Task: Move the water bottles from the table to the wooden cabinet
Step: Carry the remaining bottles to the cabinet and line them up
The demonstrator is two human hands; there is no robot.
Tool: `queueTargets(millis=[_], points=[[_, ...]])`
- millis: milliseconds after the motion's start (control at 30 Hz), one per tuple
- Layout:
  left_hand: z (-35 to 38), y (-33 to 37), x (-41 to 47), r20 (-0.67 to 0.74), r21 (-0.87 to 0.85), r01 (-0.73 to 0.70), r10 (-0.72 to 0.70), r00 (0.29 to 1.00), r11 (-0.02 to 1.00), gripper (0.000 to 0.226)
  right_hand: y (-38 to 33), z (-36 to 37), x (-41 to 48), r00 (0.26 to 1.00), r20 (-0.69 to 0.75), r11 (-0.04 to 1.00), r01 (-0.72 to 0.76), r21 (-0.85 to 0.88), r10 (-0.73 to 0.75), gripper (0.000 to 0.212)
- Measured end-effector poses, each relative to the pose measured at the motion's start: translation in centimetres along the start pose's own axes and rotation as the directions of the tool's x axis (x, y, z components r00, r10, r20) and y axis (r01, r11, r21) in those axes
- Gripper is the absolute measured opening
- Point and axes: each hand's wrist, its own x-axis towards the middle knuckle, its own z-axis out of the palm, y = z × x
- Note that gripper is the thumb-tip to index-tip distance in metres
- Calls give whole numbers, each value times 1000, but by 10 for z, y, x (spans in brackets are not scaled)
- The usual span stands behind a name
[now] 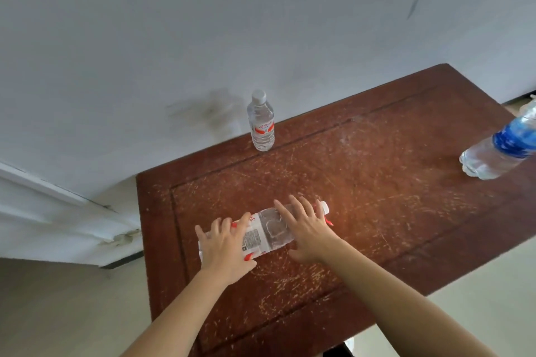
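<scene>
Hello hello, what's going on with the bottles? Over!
Both hands, left and right, on lying bottle. Two bottles standing: far, right edge. Nothing blocking.

I can't see the base of the clear plastic bottle lying on its side; my left hand covers it, and my right hand hides part of its neck. The blue-labelled clear bottle is cut off by the right edge and blurred. The upright red-labelled bottle's print is too small to read.
</scene>
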Motion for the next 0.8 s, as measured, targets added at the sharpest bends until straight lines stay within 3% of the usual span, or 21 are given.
queueTargets(millis=[100,433,667,800], points=[[6,3,-1,3,51,0,0,1000,999,115,-7,14,3,995,-84,998,-51,-45,48,111],[8,10,-22,-76,-15,45,-46,996,999,95,-9,25,-6,982,-183,994,-64,-89,47,85],[23,52,-97,-96,-82,246,-253,963,966,101,6,32,-36,940,-210,948,220,-230,-269,95],[28,77,-160,-127,-122,445,-459,879,887,103,-6,28,-46,802,-206,805,469,-364,-560,85]])
